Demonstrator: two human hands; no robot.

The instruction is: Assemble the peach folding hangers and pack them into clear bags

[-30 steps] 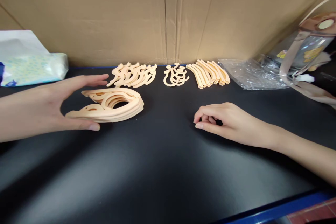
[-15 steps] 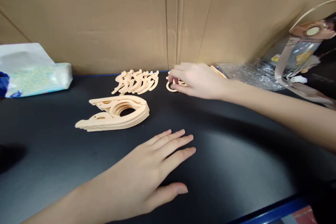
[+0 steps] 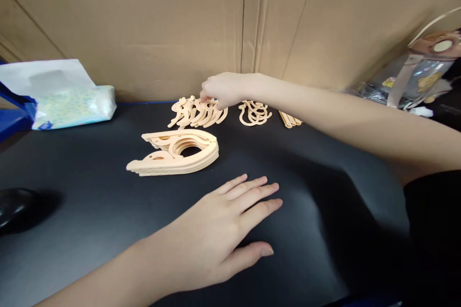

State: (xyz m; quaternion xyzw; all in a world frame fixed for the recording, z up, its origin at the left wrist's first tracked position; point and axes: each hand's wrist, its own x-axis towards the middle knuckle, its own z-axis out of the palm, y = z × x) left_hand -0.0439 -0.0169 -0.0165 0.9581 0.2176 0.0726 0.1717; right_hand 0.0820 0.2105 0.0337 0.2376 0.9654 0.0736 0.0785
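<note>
Black tabletop (image 3: pixel 93 211), beige frame stack (image 3: pixel 180 165), curved pieces (image 3: pixel 199 116), hooks (image 3: pixel 248 123), tissue pack (image 3: pixel 74 107)

A plain desk workspace, home or office unclear: cardboard panels (image 3: pixel 144 19) stand behind the black bench (image 3: pixel 90 201), a tissue pack (image 3: pixel 72 108) at its left, a strapped bottle (image 3: pixel 428 74) right.

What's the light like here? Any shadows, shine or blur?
In the head view, the black tabletop shows a greyish sheen at lower left, with a dark shadow below the right arm; same view, the right hand looks slightly soft, the stack of beige pieces crisper; same view, the bottle at the right edge looks stretched, perhaps by a wide lens.
</note>
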